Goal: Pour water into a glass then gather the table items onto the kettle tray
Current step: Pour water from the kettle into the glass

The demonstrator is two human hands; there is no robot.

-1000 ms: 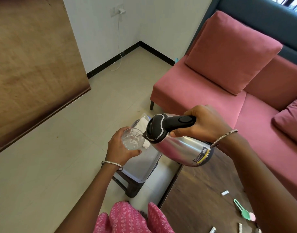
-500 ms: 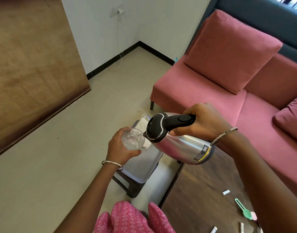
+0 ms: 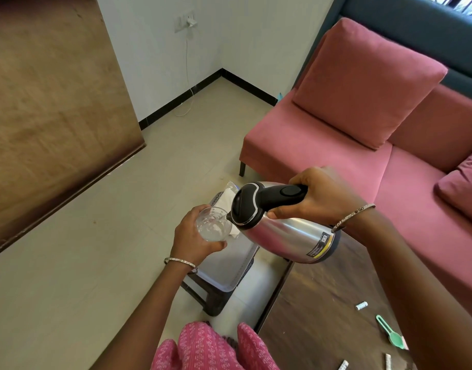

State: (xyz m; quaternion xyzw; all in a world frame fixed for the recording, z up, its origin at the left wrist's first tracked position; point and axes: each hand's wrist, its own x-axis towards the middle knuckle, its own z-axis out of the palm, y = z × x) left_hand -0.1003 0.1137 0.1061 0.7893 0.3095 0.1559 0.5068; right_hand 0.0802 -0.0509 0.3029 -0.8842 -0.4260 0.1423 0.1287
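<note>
Steel-bodied kettle, black lid and handle, tipped close to level. Spout down at the near rim of the glass; touching or just clear of it, not resolvable. Right hand wrapped round the black handle, thumb tucked underneath. Left hand curled round the glass from its outer side, holding it in the air above the tray.

Compared with a second ago and half a second ago: next to nothing moved. Same two grips, same tilt as far as can be judged, same spout-to-rim relation. Slight drift of the whole pair in view, probably from the head camera rather than the arms. Water visible in the lower part of the glass; any rise in level too small to read.

Meaning for the task, as a judgement: pour under way and held steady, not yet ended. Kettle not yet righted, glass not yet set down.

Gathering not begun. On the dark wooden table: small white cylinder, green spoon, more small white pieces at the bottom edge. All well apart from the tray.

Tray resting on a dark stool just beside the table, white cloth or paper at its far end.

Likely next need: kettle brought back upright once the glass holds enough.
</note>
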